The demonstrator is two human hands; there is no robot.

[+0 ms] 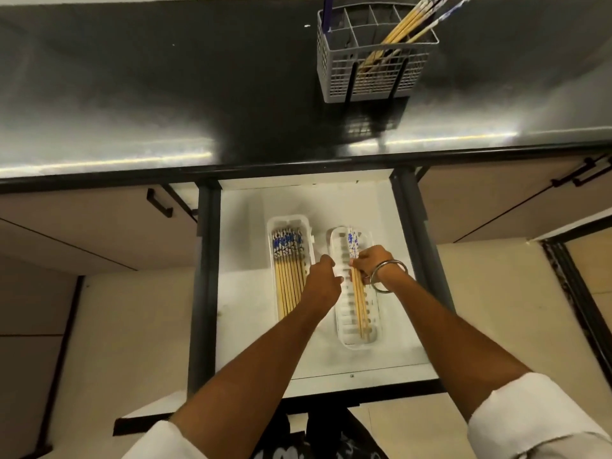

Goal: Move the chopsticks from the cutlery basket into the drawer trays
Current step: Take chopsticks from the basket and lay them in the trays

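Below a dark countertop (165, 94) we see an open drawer (238, 326). Our right hand (371, 261) pinches chopsticks (359, 299) lying in the right tray (377, 326); our left hand (323, 276) curls loosely, gripping nothing visible. More chopsticks fill the left tray (275, 226) and the cutlery basket (374, 61).

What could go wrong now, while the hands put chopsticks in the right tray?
1. The right hand holds a few chopsticks low over the right tray; released unevenly, they may lie crossed.
2. The left hand reaches across the left tray and might disturb its neat row.
3. More chopsticks lean out of the basket; a careless grab might tip it.
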